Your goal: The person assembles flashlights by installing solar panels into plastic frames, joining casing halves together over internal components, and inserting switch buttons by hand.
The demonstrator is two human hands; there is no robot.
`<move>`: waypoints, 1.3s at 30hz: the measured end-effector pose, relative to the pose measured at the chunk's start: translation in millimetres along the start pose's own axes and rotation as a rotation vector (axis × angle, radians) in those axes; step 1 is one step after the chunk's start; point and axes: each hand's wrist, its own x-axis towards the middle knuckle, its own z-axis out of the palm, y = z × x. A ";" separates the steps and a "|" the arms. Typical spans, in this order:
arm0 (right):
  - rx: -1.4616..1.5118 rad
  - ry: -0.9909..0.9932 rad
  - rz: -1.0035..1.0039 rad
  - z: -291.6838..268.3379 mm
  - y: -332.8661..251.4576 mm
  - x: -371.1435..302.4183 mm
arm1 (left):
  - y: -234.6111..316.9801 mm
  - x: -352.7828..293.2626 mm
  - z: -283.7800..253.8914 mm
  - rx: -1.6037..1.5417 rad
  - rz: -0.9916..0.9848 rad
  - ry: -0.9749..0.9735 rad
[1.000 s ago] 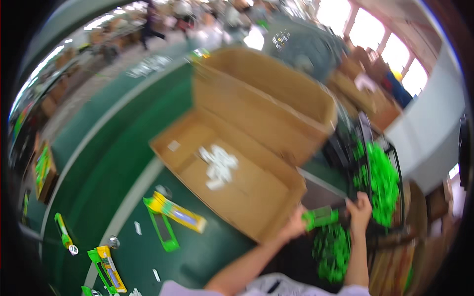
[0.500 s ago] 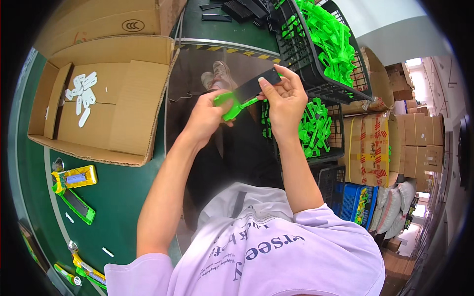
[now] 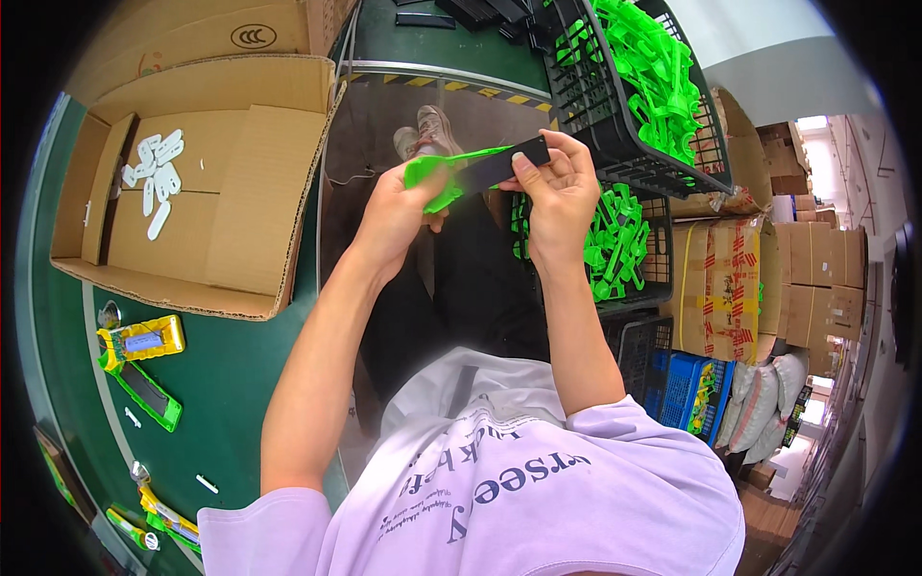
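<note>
Over my lap, my left hand grips the wide end of a bright green plastic frame. My right hand pinches the far end of a flat black panel between thumb and fingers. The panel's left end meets the green frame, and the frame's thin edge runs along the panel's upper side. How far the panel sits inside the frame I cannot tell. My fingers hide part of both pieces.
At left, a cardboard box holds several white pieces. Yellow-green assemblies lie on the green table. To the right stand black crates of green parts and a blue crate. Black panels lie at the back.
The green frame has turned in my left hand, so its narrow arm now lies along the panel's upper side. Both hands keep their holds, and the view has shifted slightly.
</note>
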 end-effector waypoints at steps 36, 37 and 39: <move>-0.147 0.081 -0.065 5.2 5.6 1.5 | -3.6 -0.2 4.5 0.159 0.104 0.032; -0.123 0.078 -0.066 7.8 4.6 1.3 | -3.4 -0.7 6.0 0.225 0.133 0.056; -0.099 0.075 -0.068 10.0 4.2 1.7 | -3.3 -0.3 8.4 0.227 0.129 0.077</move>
